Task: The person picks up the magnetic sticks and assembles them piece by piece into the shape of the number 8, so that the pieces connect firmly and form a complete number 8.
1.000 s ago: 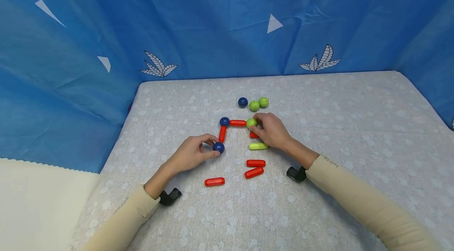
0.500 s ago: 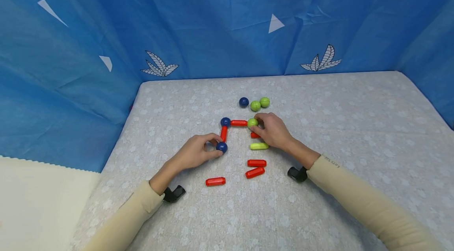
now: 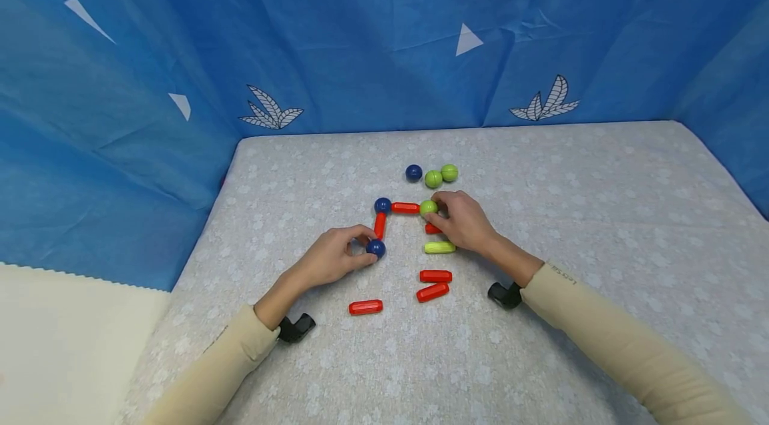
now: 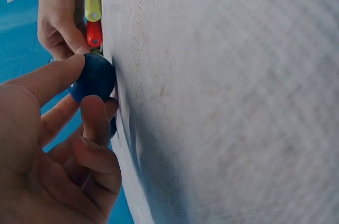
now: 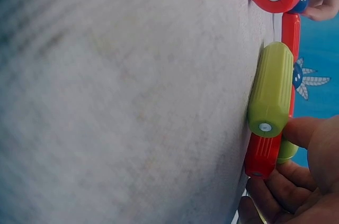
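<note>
My left hand (image 3: 330, 257) pinches a dark blue ball (image 3: 376, 249) between thumb and fingers; the left wrist view shows this blue ball (image 4: 96, 78) close over the cloth. From it a red rod (image 3: 380, 226) runs back to a second blue ball (image 3: 382, 205) at a corner. Another red rod (image 3: 405, 208) leads right from that corner to a lime green ball (image 3: 428, 208). My right hand (image 3: 465, 219) holds the green ball with thumb and fingers. Just below, a loose red rod (image 3: 432, 229) is partly hidden by the right hand, and a lime green ribbed rod (image 3: 440, 247) lies nearer me.
Behind the joined pieces sit a blue ball (image 3: 414, 173) and two green balls (image 3: 449, 173). Nearer me lie a red rod (image 3: 365, 307) and two more red rods (image 3: 432, 292). A patterned cloth (image 3: 571, 211) covers the table; a blue curtain (image 3: 384, 38) hangs behind.
My left hand has shifted slightly right with the blue ball, and the red rod behind it has swung a little that way. The right hand stays in place on the green ball.
</note>
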{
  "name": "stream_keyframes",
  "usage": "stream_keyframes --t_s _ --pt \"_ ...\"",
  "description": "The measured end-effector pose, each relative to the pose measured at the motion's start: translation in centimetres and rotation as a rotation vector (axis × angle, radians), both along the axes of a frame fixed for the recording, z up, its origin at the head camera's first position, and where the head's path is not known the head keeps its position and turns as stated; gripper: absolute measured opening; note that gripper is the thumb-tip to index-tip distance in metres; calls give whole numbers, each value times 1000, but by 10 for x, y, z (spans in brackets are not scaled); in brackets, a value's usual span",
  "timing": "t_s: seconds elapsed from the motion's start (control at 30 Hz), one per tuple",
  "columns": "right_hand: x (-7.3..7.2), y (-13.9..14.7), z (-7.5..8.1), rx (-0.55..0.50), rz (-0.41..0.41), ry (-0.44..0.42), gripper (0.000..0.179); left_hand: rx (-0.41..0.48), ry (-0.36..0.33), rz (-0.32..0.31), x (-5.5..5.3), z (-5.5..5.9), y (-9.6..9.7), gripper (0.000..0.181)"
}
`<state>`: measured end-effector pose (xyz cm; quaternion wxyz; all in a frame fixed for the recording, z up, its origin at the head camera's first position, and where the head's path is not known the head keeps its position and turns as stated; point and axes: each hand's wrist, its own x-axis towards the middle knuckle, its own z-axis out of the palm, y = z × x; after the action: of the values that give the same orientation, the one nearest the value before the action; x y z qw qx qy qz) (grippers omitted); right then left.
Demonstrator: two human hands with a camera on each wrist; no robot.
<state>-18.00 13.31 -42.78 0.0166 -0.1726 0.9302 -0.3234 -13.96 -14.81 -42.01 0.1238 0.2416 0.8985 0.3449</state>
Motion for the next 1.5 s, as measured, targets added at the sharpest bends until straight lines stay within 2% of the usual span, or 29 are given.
stream_keyframes --t_s 1.17,1.37,1.5 --pt "0 0 -1 -22 1 -3 28 22 8 -30 1 -2 0 32" --pt "5 4 3 -49 24 3 42 18 6 -22 1 -3 -1 32" --pt "18 5 9 -74 42 45 47 20 5 -20 1 -2 -1 33"
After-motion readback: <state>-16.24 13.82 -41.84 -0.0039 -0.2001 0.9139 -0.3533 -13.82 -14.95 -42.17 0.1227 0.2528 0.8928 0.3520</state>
